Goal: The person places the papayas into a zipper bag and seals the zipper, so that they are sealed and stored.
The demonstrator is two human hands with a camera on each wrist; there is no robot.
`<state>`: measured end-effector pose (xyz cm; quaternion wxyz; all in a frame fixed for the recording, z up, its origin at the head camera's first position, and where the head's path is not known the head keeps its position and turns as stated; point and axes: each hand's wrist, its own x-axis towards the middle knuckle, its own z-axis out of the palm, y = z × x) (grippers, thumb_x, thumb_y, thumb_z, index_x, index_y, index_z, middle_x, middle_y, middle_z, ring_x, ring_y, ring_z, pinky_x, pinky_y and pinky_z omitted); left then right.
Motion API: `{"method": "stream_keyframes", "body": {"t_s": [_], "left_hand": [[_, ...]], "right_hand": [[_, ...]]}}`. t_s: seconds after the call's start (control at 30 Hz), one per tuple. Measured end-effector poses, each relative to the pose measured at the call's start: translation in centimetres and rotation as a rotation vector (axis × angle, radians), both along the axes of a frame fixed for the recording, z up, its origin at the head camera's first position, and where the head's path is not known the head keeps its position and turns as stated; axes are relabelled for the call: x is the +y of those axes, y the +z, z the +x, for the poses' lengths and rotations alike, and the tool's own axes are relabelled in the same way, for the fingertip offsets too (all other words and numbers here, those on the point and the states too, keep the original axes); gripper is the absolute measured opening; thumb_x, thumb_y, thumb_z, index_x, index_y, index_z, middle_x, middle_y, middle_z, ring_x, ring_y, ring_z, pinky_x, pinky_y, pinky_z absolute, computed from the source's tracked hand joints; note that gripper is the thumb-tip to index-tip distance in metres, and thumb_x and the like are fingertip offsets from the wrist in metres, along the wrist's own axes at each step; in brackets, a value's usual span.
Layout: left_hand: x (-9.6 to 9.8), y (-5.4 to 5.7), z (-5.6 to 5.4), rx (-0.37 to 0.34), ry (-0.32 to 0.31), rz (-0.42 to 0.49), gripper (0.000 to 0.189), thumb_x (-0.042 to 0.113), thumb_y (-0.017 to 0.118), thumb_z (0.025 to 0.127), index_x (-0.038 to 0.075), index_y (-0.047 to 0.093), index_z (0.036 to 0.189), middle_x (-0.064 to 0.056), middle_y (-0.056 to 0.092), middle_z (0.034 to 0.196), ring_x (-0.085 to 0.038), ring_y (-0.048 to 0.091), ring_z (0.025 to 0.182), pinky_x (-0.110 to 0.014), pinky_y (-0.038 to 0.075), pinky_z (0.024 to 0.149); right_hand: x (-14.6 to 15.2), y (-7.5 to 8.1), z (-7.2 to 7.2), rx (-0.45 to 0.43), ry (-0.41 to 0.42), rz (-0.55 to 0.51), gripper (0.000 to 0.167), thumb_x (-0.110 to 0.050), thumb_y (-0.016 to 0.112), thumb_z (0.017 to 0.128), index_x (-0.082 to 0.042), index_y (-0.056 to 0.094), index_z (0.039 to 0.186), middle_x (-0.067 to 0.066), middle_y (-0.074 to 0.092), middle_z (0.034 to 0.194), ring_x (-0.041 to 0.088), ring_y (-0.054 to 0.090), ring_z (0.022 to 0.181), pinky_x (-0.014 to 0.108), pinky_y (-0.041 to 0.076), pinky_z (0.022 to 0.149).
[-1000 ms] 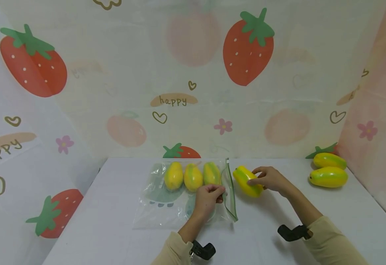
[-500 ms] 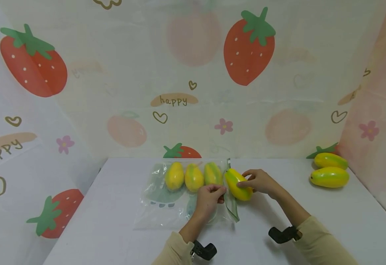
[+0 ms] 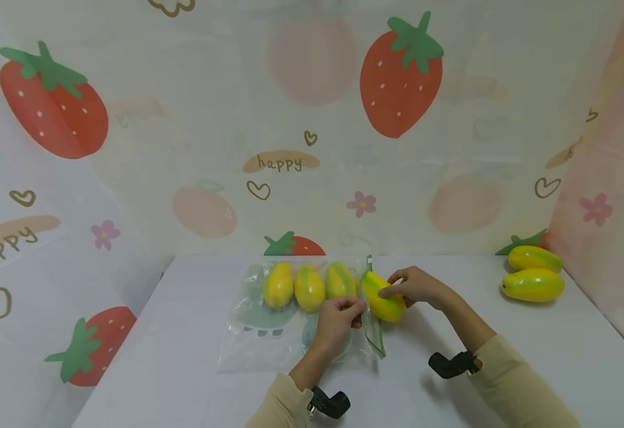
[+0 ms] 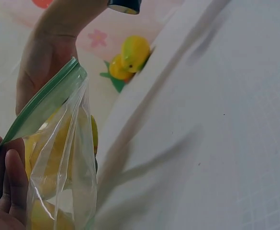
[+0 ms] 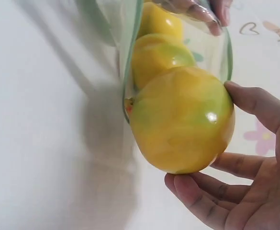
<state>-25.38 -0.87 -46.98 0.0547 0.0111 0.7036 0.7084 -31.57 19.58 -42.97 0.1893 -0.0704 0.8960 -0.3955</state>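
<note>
Plain beige sleeves (image 3: 520, 383) — w/ blk, angled wrist cams (image 3: 447, 364), 1 ea. side.

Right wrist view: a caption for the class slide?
Right-hand grip holding a yellow fruit at the mouth of a clear bag.

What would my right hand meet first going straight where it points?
Likely the green rim of the clear bag, by the front end of the yellow fruit your right hand holds; depth is unclear, so it may slip inside instead.

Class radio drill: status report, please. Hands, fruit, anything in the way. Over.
Left hand pinches clear bag by its green-edged mouth. Right hand holds yellow-green fruit at opening. Three fruits inside; nearest one may crowd entry.
</note>
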Motion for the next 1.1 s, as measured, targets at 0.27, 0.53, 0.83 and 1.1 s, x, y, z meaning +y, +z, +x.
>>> {"method": "stream_keyframes", "body": {"t_s": [0.27, 0.53, 0.83, 1.1], "left_hand": [[0.1, 0.2, 0.3, 0.006, -0.005, 0.014, 0.024, 0.018, 0.068, 0.091, -0.005, 0.072, 0.099, 0.002, 0.065, 0.077, -0.008, 0.056, 0.063, -0.018, 0.054, 0.061], [0.3, 0.0, 0.3, 0.01, -0.012, 0.024, 0.025, 0.018, 0.068, 0.091, -0.007, 0.072, 0.097, 0.004, 0.063, 0.073, -0.008, 0.055, 0.062, -0.019, 0.053, 0.06], [0.3, 0.7, 0.6, -0.004, -0.046, 0.053, 0.025, 0.011, 0.065, 0.092, -0.012, 0.069, 0.099, 0.007, 0.061, 0.071, -0.007, 0.054, 0.061, -0.018, 0.052, 0.059], [0.4, 0.5, 0.7, -0.005, -0.015, 0.062, 0.024, 0.009, 0.067, 0.091, -0.014, 0.068, 0.098, 0.006, 0.06, 0.069, -0.007, 0.054, 0.059, -0.017, 0.051, 0.057]], "right_hand": [[-0.2, 0.3, -0.2, -0.027, -0.006, -0.041, 0.056, -0.04, 0.073, 0.084, 0.002, 0.063, 0.118, 0.017, 0.064, 0.11, 0.021, 0.064, 0.073, 0.032, 0.06, 0.072], [-1.0, -0.4, -0.1, -0.021, -0.008, -0.089, 0.051, -0.04, 0.071, 0.086, 0.002, 0.066, 0.114, 0.013, 0.064, 0.1, 0.02, 0.062, 0.07, 0.03, 0.059, 0.069], [-3.0, -2.3, 0.5, 0.031, -0.211, -0.216, 0.052, -0.031, 0.07, 0.087, 0.007, 0.059, 0.122, 0.02, 0.064, 0.104, 0.016, 0.059, 0.067, 0.029, 0.058, 0.067], [-3.5, -3.2, 1.0, 0.068, -0.159, -0.339, 0.053, -0.016, 0.068, 0.087, 0.007, 0.05, 0.132, 0.031, 0.059, 0.123, 0.025, 0.066, 0.093, 0.034, 0.059, 0.081]]}}
